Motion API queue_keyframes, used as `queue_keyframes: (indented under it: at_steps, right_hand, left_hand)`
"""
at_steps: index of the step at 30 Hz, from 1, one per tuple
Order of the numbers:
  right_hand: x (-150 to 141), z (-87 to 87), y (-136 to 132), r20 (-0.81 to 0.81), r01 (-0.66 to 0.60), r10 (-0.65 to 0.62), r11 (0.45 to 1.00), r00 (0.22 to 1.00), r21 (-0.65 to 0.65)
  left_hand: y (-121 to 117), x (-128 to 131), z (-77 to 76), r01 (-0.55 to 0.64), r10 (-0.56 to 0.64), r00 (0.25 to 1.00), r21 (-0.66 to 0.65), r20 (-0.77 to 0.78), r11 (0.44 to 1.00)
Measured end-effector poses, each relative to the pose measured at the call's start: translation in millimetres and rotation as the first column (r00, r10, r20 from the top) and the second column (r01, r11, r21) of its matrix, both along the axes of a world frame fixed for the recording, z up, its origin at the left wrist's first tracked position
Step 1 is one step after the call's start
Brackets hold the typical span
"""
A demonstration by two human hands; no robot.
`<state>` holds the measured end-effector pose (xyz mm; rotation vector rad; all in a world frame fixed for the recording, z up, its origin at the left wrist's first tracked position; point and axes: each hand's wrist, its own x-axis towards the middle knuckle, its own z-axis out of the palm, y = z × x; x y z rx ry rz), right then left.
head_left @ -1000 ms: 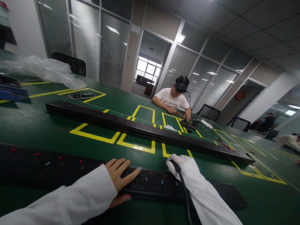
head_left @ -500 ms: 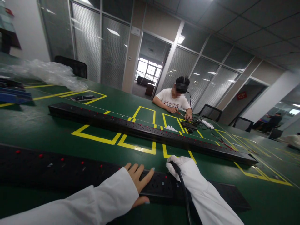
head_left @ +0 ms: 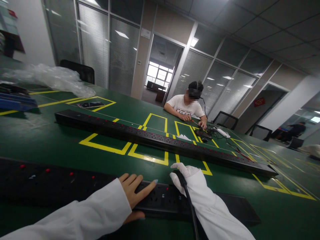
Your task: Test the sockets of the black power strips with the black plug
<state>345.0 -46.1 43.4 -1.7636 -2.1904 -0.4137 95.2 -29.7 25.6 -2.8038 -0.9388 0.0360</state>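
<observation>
Close in front of us, the black cable [head_left: 190, 210] runs up from below into our gloved right hand [head_left: 183, 176], which is closed about its upper end; our fingers hide that end, so we cannot tell whether it touches a socket. Beneath and beside it lies the near power strip [head_left: 156, 200], across the desk [head_left: 282, 216], with printed numbers 18 and 20 between our two hands. Our bare left hand [head_left: 132, 193] is clasped across this strip, fingers spread over the top and thumb at the near side.

The step seems to be working the cable's end at the strip while we brace it. To do that well, we should keep the left hand firm and near the working spot, so the long body cannot twist or slide. We would do best to grip the thick end rather than the thin lead, keep it square to the face, and push or pull straight, without rocking.

Beyond our hands, yellow tape [head_left: 147, 160] marks the surface, and the far power strip [head_left: 165, 143] lies across it, well apart. Farther off sits another person [head_left: 186, 106].
</observation>
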Motion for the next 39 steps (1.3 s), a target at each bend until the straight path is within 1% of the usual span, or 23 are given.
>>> queue_keyframes:
  at_steps: [3,5,8,11,12,14,18,22,24,25,27,28,29,33,36,39]
  right_hand:
    - [-13,-2.6,0,-0.101,-0.05,0.059,0.995,0.993,0.091]
    - [-21,-2.8,-1,-0.179,-0.044,0.065,0.992,0.982,0.118]
    - [-31,1.1,-3,-0.346,-0.023,0.052,0.996,0.937,0.088]
    - [-37,8.8,-7,-0.527,-0.069,0.079,0.997,0.846,0.039]
    - [-39,11.2,-8,-0.557,-0.09,0.096,0.995,0.825,0.038]
    - [-45,14.0,-10,-0.567,-0.129,0.133,0.991,0.813,0.047]
    - [-62,9.1,-7,-0.494,-0.178,0.161,0.984,0.854,0.013]
    - [-77,5.1,4,-0.383,-0.167,0.158,0.986,0.91,0.008]
    - [-84,8.5,5,-0.242,-0.164,0.167,0.986,0.956,0.031]
    - [-87,11.0,3,-0.11,-0.165,0.169,0.985,0.98,0.04]
    - [-95,15.8,-3,0.142,-0.174,0.165,0.983,0.976,0.053]
    - [-99,17.5,-6,0.229,-0.174,0.157,0.983,0.961,0.058]
    - [-102,18.4,-9,0.273,-0.162,0.138,0.984,0.952,0.068]
    - [-110,15.7,-16,0.326,-0.109,0.064,0.986,0.943,0.123]
    - [-110,9.8,-15,0.286,-0.127,0.072,0.976,0.955,0.177]
    - [-109,1.7,-15,0.224,-0.102,0.055,0.974,0.973,0.201]
  left_hand:
    - [1,-13,0.7,0.014,-0.014,1.0,0.029,-0.007,0.999]
    - [1,-18,0.0,0.022,-0.021,0.999,0.057,-0.024,0.998]
    - [0,-20,-1.5,0.029,-0.025,0.999,0.09,-0.045,0.996]
    - [0,-20,-2.7,0.027,-0.025,0.999,0.085,-0.025,0.996]
    - [1,-20,-3.2,0.022,-0.021,1.0,0.076,-0.009,0.997]
    - [1,-21,-5.0,0.015,-0.016,1.0,0.057,0.025,0.998]
    - [4,-26,-11.0,0.049,-0.055,0.993,0.059,0.108,0.997]
    - [6,-29,-16.0,0.062,-0.074,0.986,0.088,0.147,0.994]
    - [6,-30,-17.8,0.064,-0.079,0.985,0.099,0.154,0.993]
    - [6,-30,-18.7,0.068,-0.084,0.983,0.103,0.163,0.992]
    - [7,-29,-20.7,0.074,-0.093,0.979,0.111,0.181,0.991]
    - [7,-29,-21.8,0.073,-0.094,0.978,0.114,0.188,0.991]
    - [7,-29,-23.0,0.072,-0.093,0.977,0.113,0.192,0.991]
    - [8,-28,-26.6,0.057,-0.073,0.977,0.085,0.199,0.995]
    - [9,-28,-27.3,0.05,-0.062,0.977,0.063,0.206,0.997]
    - [8,-28,-25.9,0.052,-0.062,0.976,0.054,0.208,0.997]
